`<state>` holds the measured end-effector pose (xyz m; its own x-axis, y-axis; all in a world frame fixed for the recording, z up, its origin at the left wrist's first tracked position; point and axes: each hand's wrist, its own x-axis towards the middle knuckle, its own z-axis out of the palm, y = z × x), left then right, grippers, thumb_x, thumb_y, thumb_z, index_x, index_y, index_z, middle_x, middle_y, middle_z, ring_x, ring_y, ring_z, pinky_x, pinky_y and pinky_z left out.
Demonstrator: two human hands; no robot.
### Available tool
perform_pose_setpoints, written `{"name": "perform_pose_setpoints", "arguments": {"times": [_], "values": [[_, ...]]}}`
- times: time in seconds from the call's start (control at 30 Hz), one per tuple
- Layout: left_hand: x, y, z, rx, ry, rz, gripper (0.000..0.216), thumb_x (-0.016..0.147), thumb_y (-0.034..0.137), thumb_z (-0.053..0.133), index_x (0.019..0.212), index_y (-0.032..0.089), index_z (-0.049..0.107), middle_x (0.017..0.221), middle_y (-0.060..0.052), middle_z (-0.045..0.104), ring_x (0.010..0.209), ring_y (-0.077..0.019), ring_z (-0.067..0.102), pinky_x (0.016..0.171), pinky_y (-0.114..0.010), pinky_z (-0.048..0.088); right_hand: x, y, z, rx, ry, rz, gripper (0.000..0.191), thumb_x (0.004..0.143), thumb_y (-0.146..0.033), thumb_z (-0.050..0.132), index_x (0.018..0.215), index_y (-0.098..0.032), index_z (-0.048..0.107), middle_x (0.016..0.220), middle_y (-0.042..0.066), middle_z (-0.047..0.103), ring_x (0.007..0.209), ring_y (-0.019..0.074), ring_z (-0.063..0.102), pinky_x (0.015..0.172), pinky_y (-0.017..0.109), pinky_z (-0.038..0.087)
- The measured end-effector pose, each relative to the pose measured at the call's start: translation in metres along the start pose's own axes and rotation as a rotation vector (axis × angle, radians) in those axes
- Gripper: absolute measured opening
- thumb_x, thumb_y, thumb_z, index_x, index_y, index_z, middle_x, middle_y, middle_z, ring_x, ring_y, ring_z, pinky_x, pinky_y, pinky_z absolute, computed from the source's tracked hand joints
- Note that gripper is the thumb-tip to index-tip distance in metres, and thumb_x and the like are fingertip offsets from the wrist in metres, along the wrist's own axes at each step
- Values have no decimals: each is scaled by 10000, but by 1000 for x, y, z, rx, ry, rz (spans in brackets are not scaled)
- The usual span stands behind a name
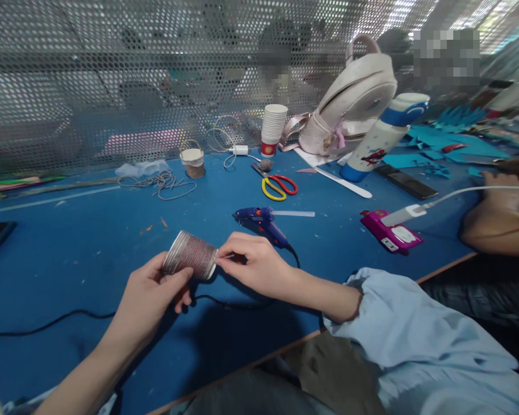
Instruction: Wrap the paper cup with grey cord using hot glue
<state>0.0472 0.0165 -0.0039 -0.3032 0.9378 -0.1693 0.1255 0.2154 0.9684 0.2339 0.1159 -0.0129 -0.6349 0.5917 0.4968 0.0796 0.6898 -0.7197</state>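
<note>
- We hold the cord-wrapped cup (pixel 190 254) on its side in our left hand (pixel 149 294), fingers curled round its base end.
- Our right hand (pixel 253 262) pinches narrowly at the cup's rim, seemingly pressing down a cord end.
- We judge winding is in hand; next needs steady tension.
- The glue gun (pixel 262 222) lies just beyond our right fingertips.
- The cord end itself is too small to see.

The blue table (pixel 69 248) carries a blue glue gun (pixel 262 222) with its black cord (pixel 47 324), red-and-yellow scissors (pixel 279 185), a stack of paper cups (pixel 272 129), a twine-wrapped cup (pixel 193 161), loose twine (pixel 166 183), a magenta device (pixel 391 233) and a pale backpack (pixel 350 104).
</note>
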Motion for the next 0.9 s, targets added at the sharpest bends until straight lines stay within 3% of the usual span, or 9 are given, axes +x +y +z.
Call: {"name": "perform_pose_setpoints", "arguments": {"times": [0.17,0.9], "values": [[0,0,-1,11,-7,8,206,782,374,718,759,195,619,453,30,622,367,-116,515,408,-218,396,1,-3,-2,27,-5,79,106,848,-91,660,790,-172,697,780,11,673,684,111,596,657,223,471],[-3,2,0,50,-4,30,189,775,365,716,771,192,640,455,30,619,375,-114,520,409,-214,413,1,-5,-3,32,27,113,119,818,-70,647,746,-162,670,728,-13,623,659,97,543,655,222,435]]}}
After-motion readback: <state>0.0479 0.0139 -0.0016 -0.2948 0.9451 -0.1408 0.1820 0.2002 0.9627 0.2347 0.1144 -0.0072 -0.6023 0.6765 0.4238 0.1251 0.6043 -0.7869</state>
